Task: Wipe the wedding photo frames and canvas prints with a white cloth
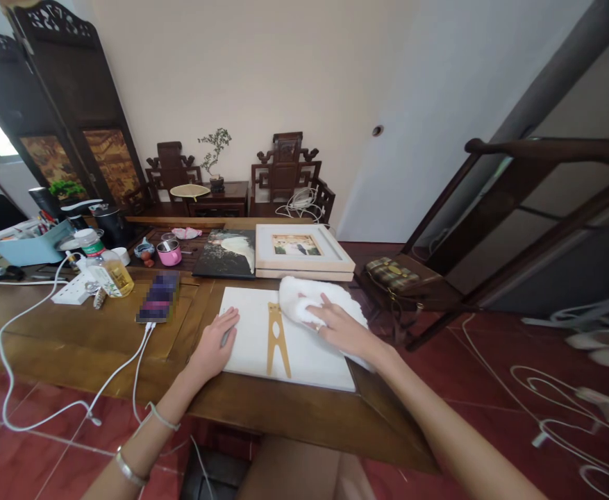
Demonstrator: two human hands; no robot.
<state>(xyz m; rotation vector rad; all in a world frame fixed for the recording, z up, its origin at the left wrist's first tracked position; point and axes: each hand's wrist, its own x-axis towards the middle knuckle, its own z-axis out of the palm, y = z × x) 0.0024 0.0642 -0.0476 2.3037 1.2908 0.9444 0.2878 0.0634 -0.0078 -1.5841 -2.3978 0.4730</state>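
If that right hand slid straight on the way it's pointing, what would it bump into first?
The right hand would first meet the fluffy white cloth it already touches. Beyond that, probably the top of the tan cat-shaped piece, though depth is unclear.

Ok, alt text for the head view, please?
A person's right hand is on a fluffy white cloth over the right side of a white board, while the left hand rests at its left edge. A tan, cat-headed, two-legged shape is on the board between them. Behind is a framed picture; a phone lies at left.
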